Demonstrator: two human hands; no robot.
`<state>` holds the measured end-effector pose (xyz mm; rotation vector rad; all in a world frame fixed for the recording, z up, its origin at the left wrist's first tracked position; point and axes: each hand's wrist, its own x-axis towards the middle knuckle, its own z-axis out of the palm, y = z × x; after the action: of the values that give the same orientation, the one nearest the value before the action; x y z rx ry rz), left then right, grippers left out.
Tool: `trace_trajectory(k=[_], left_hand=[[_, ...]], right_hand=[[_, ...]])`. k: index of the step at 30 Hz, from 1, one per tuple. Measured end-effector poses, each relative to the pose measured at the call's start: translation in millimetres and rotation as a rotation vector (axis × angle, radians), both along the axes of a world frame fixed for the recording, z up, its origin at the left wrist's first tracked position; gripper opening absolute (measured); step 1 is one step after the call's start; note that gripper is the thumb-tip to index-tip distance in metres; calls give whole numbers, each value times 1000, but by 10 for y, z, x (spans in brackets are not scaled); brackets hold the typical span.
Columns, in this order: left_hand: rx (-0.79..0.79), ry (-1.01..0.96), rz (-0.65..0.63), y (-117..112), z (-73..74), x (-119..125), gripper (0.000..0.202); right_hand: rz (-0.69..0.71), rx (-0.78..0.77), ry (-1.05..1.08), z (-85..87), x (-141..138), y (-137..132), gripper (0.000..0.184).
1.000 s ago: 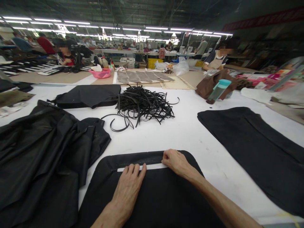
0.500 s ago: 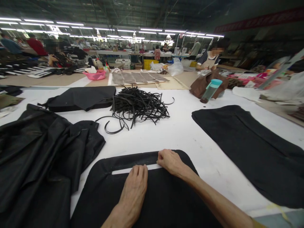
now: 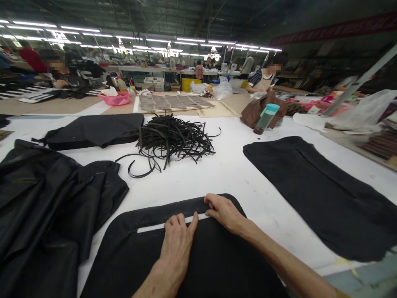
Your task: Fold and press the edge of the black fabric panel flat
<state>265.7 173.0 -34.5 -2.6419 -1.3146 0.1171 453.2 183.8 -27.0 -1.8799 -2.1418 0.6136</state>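
Observation:
A black sheet of fabric or leather-like material (image 3: pixel 223 260) with rounded corners lies flat in front of me. Near its far edge runs a long narrow slot (image 3: pixel 151 228), through which white shows. My left hand (image 3: pixel 178 240) rests palm down on the sheet, fingers spread, fingertips at the slot and index finger stretched out. At the slot's right end, my right hand (image 3: pixel 225 212) has its fingers curled over the black band beyond the slot, thumb on the near side. The band lies between thumb and forefinger; the other fingertips are hidden.
Crumpled black material (image 3: pixel 40 211) lies at left, and a stack of black pieces (image 3: pixel 96 128) behind it. A tangle of black strips (image 3: pixel 173 138) sits mid-table. Another black panel (image 3: pixel 316 190) is at right, near a teal-lidded bottle (image 3: pixel 265 120). A co-worker (image 3: pixel 263 78) is beyond.
My left index finger has spread away from its neighbours. The right hand's thumb and forefinger have parted from a tighter curl. The whole view has shifted slightly, moving objects leftward.

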Motion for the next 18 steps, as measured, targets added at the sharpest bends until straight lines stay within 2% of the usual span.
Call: trace_trajectory(k=[3, 6, 10, 14, 18], left_hand=[[-6, 36, -8, -2, 28, -6, 63], [-7, 63, -12, -6, 32, -10, 64], [29, 32, -23, 2, -13, -4, 56], [112, -3, -158, 41, -74, 32, 44], [32, 2, -255, 81, -83, 78, 39]], right_hand=[[59, 46, -37, -18, 91, -60, 5], [93, 73, -108, -26, 117, -97, 14], [82, 51, -173, -10, 108, -99, 18], [26, -35, -186, 69, 81, -35, 16], [-56, -156, -230, 208, 8, 68, 18]])
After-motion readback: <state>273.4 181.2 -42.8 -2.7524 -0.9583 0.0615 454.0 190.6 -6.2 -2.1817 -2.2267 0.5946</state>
